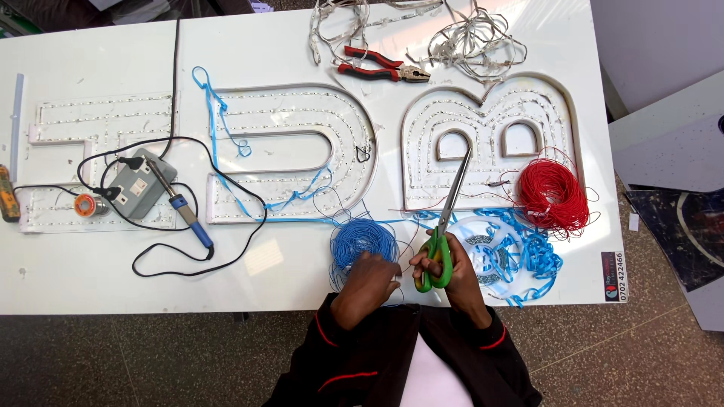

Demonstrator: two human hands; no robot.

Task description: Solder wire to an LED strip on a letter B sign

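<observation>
On the white table (90, 279), largest first: three white channel letters lined with LED strips lie flat in a row, and the B-shaped letter (489, 143) serves as landmark. Left of it sits the U-shaped letter (290, 151); further left, a straight-barred letter (68, 124) partly under a grey power box (139, 185) and a blue-handled soldering iron (185, 215) with black cord. Behind the B-shaped letter, toward the far table edge, a tangle of LED strips (467, 34) and red-handled pliers (381, 66). Against the letter's right lower corner, a red wire coil (552, 194). Just in front of it, nearer the person, a heap of blue tape strips (528, 252) around a clear spool, and to the front-left a blue wire coil (363, 240). Right hand (452, 271) is clenched through the green handles of scissors (446, 226), blades pointing away from the person and lying over the B-shaped letter's lower edge. Left hand (369, 279) is curled, touching the near side of the blue wire coil, just beside the right hand; whether it pinches a wire cannot be told.
</observation>
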